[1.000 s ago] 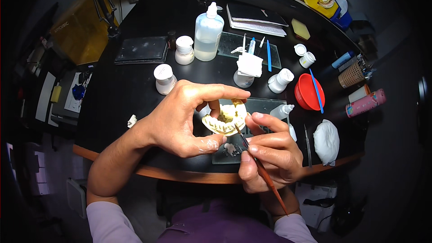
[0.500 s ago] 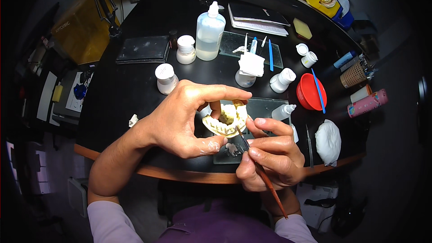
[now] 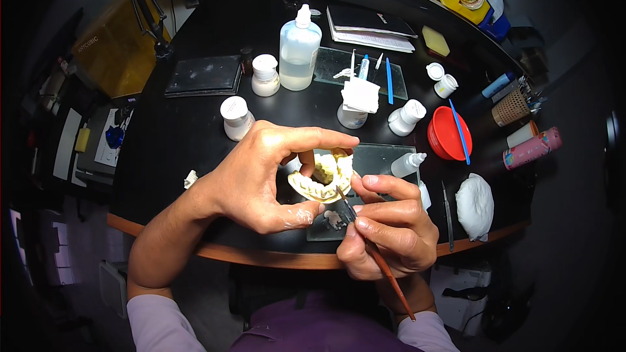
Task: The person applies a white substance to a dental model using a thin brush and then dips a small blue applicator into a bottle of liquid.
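Observation:
Between the thumb and fingers of my left hand (image 3: 261, 173) is a pale yellow dental model (image 3: 312, 189), a horseshoe-shaped row of teeth held tilted above the table. White smears mark the left thumb. My right hand (image 3: 401, 228) pinches a fine paintbrush (image 3: 385, 267) with a reddish-brown handle, its tip at the front teeth of the model; whether the bristles touch cannot be made out. Beneath both hands lies a glass slab (image 3: 375, 153) with a patch of greyish paste (image 3: 334, 220) on it.
Around the hands stand a small dropper bottle (image 3: 408, 165), white jars (image 3: 237, 118), a large clear bottle (image 3: 299, 52) and a red bowl (image 3: 447, 140) with a blue stick across it. A metal tool (image 3: 447, 215) and a white wad (image 3: 475, 205) lie at the right, by the wooden table edge (image 3: 274, 259).
The whole scene has shifted slightly, mostly as the view moved. Both hands keep their grips, with the brush tip still at the model's teeth.

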Available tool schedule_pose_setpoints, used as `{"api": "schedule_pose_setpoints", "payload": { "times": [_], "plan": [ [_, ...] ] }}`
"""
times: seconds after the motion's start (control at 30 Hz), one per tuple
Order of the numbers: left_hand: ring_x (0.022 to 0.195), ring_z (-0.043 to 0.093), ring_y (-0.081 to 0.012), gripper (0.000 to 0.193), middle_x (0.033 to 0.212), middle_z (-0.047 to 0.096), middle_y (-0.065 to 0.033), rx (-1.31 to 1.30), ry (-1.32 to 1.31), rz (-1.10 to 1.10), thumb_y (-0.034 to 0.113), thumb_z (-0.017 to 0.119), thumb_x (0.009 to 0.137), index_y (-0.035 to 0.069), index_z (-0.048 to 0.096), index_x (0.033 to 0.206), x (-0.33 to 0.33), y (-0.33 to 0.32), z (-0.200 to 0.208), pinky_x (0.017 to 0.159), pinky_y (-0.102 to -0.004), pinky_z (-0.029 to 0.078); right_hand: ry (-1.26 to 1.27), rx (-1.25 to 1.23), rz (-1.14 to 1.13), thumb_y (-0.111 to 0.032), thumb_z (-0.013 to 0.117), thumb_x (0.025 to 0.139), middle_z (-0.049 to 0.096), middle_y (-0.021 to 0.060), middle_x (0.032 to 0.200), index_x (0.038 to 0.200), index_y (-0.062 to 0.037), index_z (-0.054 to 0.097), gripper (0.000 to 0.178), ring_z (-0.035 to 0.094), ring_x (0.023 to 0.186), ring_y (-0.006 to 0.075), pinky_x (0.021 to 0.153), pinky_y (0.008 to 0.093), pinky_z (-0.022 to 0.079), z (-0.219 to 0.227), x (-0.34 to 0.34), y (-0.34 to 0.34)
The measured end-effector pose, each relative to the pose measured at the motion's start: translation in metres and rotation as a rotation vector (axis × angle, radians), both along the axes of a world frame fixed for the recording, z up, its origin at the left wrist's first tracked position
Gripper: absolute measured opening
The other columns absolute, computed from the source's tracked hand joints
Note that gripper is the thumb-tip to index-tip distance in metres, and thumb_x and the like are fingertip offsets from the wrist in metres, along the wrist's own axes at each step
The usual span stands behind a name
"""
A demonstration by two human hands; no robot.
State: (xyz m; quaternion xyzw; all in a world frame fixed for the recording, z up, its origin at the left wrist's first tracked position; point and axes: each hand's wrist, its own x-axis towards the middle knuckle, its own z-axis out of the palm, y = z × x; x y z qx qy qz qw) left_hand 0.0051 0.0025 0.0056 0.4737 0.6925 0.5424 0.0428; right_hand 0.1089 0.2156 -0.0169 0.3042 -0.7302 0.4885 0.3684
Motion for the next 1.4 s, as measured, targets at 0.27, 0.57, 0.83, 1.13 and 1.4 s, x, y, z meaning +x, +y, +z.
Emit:
{"api": "schedule_pose_setpoints", "payload": {
  "times": [0.27, 0.57, 0.83, 1.13, 1.4],
  "plan": [
    [0.07, 0.065, -0.0128, 0.081, 0.118, 0.079, -0.0166, 0.009, -0.008, -0.006, 0.018, 0.079, 0.064, -0.004, 0.066, 0.141, -0.0015, 0.0008, -0.0018, 0.073, -0.027, 0.056, -0.001, -0.002, 0.003, -0.001, 0.086, 0.084, 0.07, 0.0112, 0.097, 0.102, -0.0029, 0.073, 0.023, 0.073, 0.113, 0.0363, 0.092, 0.0406, 0.067, -0.0005, -0.0006, 0.0004],
    [0.07, 0.066, -0.0128, 0.081, 0.118, 0.079, -0.0167, 0.004, 0.011, 0.001, 0.018, 0.079, 0.063, -0.003, 0.067, 0.14, -0.0008, -0.0005, -0.0022, 0.073, -0.0271, 0.057, -0.008, 0.002, 0.003, 0.001, 0.086, 0.083, 0.07, 0.011, 0.098, 0.102, -0.0034, 0.073, 0.023, 0.073, 0.113, 0.0358, 0.091, 0.0402, 0.067, -0.0009, -0.0002, 0.0001],
    [0.07, 0.066, -0.013, 0.081, 0.119, 0.079, -0.0164, -0.004, 0.016, -0.001, 0.017, 0.079, 0.064, -0.003, 0.066, 0.141, -0.0009, 0.0001, 0.0004, 0.073, -0.0274, 0.057, 0.002, 0.0, 0.0, 0.002, 0.086, 0.082, 0.07, 0.011, 0.097, 0.103, -0.0037, 0.073, 0.025, 0.073, 0.112, 0.0353, 0.09, 0.0395, 0.067, 0.0012, 0.0009, 0.0006],
    [0.069, 0.065, -0.013, 0.082, 0.119, 0.079, -0.0165, 0.003, 0.029, -0.002, 0.016, 0.078, 0.063, -0.003, 0.066, 0.141, -0.0009, -0.0012, -0.0002, 0.072, -0.0268, 0.056, -0.002, 0.005, 0.01, 0.001, 0.087, 0.082, 0.07, 0.0104, 0.098, 0.103, -0.0039, 0.073, 0.025, 0.073, 0.113, 0.035, 0.09, 0.039, 0.067, -0.0007, 0.0006, -0.0007],
    [0.069, 0.065, -0.0131, 0.081, 0.119, 0.079, -0.0164, 0.013, 0.033, -0.008, 0.017, 0.078, 0.063, -0.003, 0.067, 0.141, -0.0013, -0.0002, -0.0009, 0.071, -0.0267, 0.056, 0.009, 0.002, 0.008, 0.001, 0.087, 0.082, 0.07, 0.0106, 0.098, 0.103, -0.0037, 0.073, 0.025, 0.073, 0.113, 0.0349, 0.091, 0.0394, 0.067, 0.0003, 0.0006, -0.0006]
  ]
}}
